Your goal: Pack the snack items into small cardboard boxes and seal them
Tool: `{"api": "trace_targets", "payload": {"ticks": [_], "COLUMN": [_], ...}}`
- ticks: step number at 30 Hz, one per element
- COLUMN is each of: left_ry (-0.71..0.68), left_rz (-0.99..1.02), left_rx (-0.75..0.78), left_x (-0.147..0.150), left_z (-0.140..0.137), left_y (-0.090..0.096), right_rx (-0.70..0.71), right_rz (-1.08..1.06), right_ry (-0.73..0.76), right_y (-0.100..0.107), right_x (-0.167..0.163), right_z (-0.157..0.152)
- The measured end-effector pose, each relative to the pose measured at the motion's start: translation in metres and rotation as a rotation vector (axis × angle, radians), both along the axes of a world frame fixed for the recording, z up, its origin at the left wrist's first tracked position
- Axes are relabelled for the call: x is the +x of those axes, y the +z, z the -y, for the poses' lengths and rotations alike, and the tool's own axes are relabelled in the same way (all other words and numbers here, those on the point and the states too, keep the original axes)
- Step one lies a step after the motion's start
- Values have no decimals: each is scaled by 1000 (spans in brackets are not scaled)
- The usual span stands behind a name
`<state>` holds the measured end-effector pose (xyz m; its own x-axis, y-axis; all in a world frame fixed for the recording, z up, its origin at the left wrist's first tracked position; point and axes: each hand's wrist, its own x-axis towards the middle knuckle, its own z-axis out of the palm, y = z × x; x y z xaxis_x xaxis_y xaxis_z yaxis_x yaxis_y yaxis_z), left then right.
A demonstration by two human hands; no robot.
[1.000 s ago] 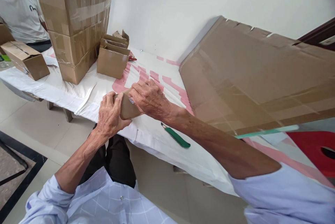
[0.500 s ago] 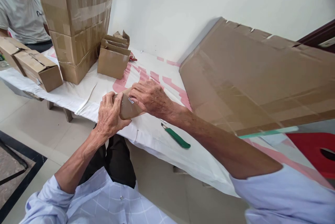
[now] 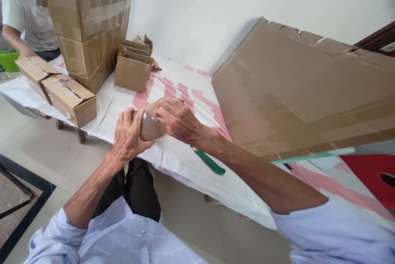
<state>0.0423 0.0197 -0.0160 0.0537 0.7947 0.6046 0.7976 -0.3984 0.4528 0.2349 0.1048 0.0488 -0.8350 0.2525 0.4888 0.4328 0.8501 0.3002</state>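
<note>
There it was, right at the near edge of the surface (image 3: 182, 159): a small brown carton (image 3: 151, 130), its tape glinting. The left grip (image 3: 127, 136) was spread wide round one end, thumb on the near side, fingers hooked over the top. The right grip (image 3: 179, 119) was bunched over the other end, fingertips curled in; whether anything was pinched there, you couldn't tell. Just beside it, along that same near edge, lay a green-handled cutter (image 3: 212, 163). White sheeting with pinkish-red patches covered the surface, whose far edge ran up to a pale wall (image 3: 197, 12). A big cardboard panel (image 3: 293, 91) leaned there, and a red object (image 3: 361, 173) showed beyond it. Toward the left end, a taped box stack (image 3: 92, 41) towered beside opened cardboard (image 3: 131, 72), while two long boxes (image 3: 69, 95) sat end to end along the near edge. Behind them was a person in white (image 3: 40, 29), and pale tiles (image 3: 61, 144) stretched below.
</note>
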Motion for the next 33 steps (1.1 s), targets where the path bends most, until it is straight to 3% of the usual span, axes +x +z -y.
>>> {"api": "trace_targets", "payload": {"ticks": [11,16,20,23,27,30,33], "left_ry": [-16,-18,-63,-94,-39,0,-9], "left_rz": [-5,5,47,100,201,330,307], "left_rx": [2,-21,0,39,-6,-107,-156], "left_x": [1,-3,-20,-45,-89,-118,-133], "left_z": [2,1,-1,-4,-15,-23,-27], "left_y": [2,3,2,-4,-24,-44,-57], "right_rx": [-235,-374,-574,-698,-734,-749,-813], "right_rz": [-321,-588,-814,-979,-1110,-1114,-1065], "right_ry": [112,138,56,-78,-296,-505,-662], "right_y": [-14,-3,11,9,-15,-47,-83], "right_x": [11,12,21,47,115,170,206], "right_z": [3,11,22,23,18,19,23]}}
